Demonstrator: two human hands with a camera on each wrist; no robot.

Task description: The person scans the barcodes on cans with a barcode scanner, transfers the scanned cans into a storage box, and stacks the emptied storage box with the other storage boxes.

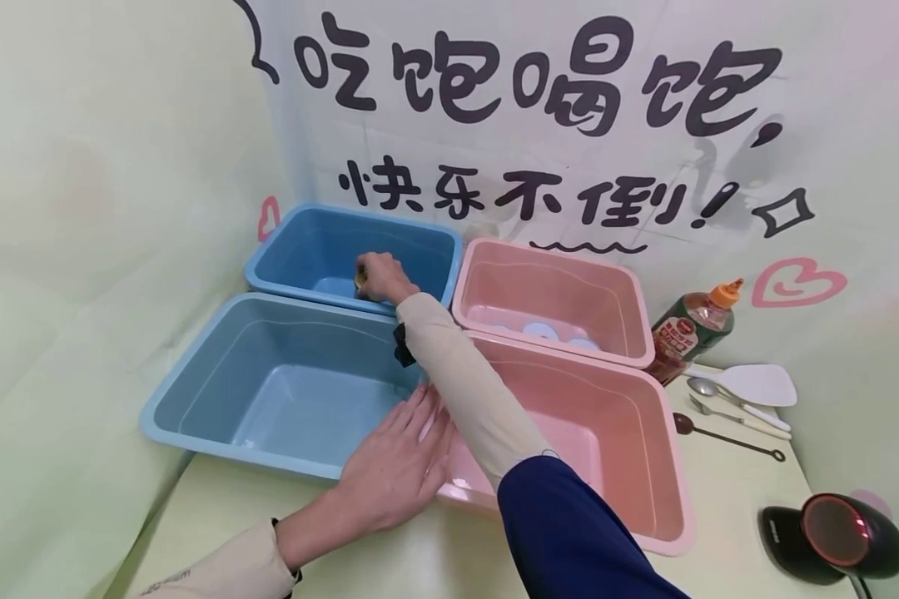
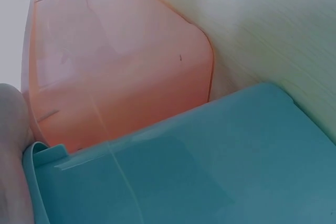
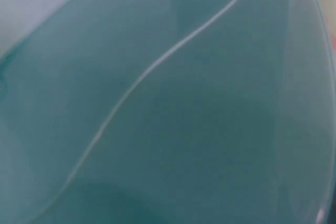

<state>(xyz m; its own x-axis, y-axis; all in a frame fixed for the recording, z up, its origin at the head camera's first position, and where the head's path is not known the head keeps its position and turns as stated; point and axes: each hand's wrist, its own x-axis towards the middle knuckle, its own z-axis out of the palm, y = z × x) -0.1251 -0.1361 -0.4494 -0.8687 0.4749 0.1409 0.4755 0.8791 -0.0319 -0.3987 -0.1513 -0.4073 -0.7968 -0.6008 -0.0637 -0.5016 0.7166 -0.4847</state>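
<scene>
My right hand (image 1: 384,277) reaches over the near rim into the far blue basin (image 1: 316,218), its fingers curled round a small yellowish-brown object (image 1: 360,279). Most of that object is hidden by the hand, so its kind cannot be made out. Fingers extended, my left hand (image 1: 397,462) rests across the adjoining rims of the near light-blue basin (image 1: 195,366) and the near pink basin (image 1: 667,441). Part of the left hand (image 2: 13,156) shows beside the blue rim in the left wrist view. Only a blue basin wall (image 3: 210,119) fills most of the right wrist view.
A far pink basin (image 1: 554,279) holds several pale round pieces (image 1: 541,330). To its right stand a sauce bottle (image 1: 692,324), a white spatula (image 1: 760,384), a spoon (image 1: 704,387), a fork (image 1: 707,408) and a dark long-handled scoop (image 1: 685,423). A black device (image 1: 831,537) sits front right.
</scene>
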